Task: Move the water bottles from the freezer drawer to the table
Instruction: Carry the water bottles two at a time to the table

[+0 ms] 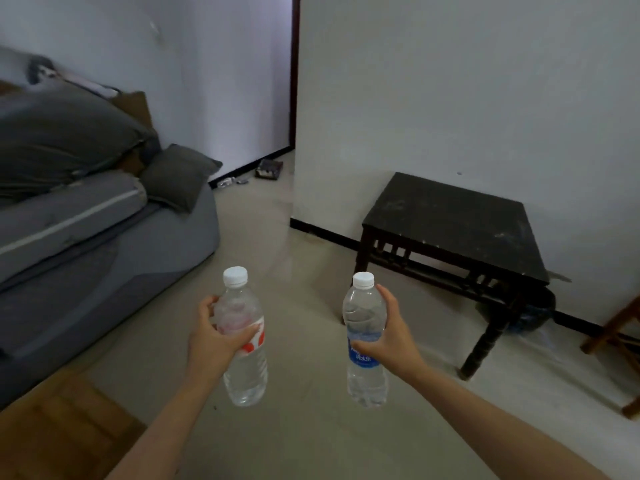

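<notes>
I carry two clear plastic water bottles upright in front of me, above the floor. My left hand [212,336] is wrapped around the middle of the bottle with the red-and-white label [245,372]. My right hand [388,332] grips the bottle with the blue label [365,379] around its middle. Both bottles have white caps. The dark wooden table [450,216] stands ahead on the right against the white wall, its top bare. The freezer drawer is out of view.
A grey sofa [86,244] with dark cushions fills the left side. A doorway [273,98] opens beyond it, with small items [268,169] on the floor there. A wooden stool [620,334] sits at the far right. A dark bag [533,313] lies under the table.
</notes>
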Action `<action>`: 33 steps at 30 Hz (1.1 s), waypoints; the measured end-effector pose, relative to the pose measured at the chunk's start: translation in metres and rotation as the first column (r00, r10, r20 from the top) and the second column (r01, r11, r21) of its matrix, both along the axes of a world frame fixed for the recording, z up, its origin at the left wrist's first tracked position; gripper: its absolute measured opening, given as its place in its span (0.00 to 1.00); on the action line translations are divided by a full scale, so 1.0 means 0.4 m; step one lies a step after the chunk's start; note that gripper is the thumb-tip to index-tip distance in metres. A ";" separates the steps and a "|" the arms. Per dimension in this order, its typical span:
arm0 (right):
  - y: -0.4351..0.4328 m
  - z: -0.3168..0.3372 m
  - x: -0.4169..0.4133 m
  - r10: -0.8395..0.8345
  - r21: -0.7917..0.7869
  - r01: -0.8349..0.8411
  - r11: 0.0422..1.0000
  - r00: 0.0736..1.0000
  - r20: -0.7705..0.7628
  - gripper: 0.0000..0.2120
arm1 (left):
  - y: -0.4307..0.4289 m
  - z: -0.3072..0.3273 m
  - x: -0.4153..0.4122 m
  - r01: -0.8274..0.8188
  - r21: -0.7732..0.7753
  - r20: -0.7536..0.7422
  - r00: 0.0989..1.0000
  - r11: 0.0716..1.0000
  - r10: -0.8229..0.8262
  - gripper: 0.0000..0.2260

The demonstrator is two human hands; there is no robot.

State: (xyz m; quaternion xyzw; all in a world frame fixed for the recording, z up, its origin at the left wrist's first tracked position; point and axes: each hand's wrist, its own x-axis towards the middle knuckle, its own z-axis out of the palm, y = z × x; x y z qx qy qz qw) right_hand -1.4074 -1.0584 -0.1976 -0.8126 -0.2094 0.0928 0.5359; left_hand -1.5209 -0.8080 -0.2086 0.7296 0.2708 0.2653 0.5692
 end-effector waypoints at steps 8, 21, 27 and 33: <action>0.227 0.009 0.256 0.082 0.017 -0.083 0.996 0.995 0.063 0.46 | 0.159 0.031 0.216 -0.054 0.060 0.033 0.998 0.997 0.052 0.34; 0.559 0.017 0.600 0.115 0.044 -0.119 0.992 0.990 0.087 0.42 | 0.466 0.021 0.514 -0.168 0.027 0.037 0.985 0.985 0.167 0.33; 0.749 -0.018 0.753 0.055 0.030 -0.058 0.998 0.995 0.079 0.41 | 0.687 -0.022 0.695 -0.095 -0.005 0.007 0.995 0.995 0.095 0.37; 0.899 -0.011 0.872 -0.076 -0.007 0.077 0.997 0.994 0.081 0.43 | 0.902 -0.006 0.883 0.015 0.012 0.006 1.000 1.000 -0.015 0.32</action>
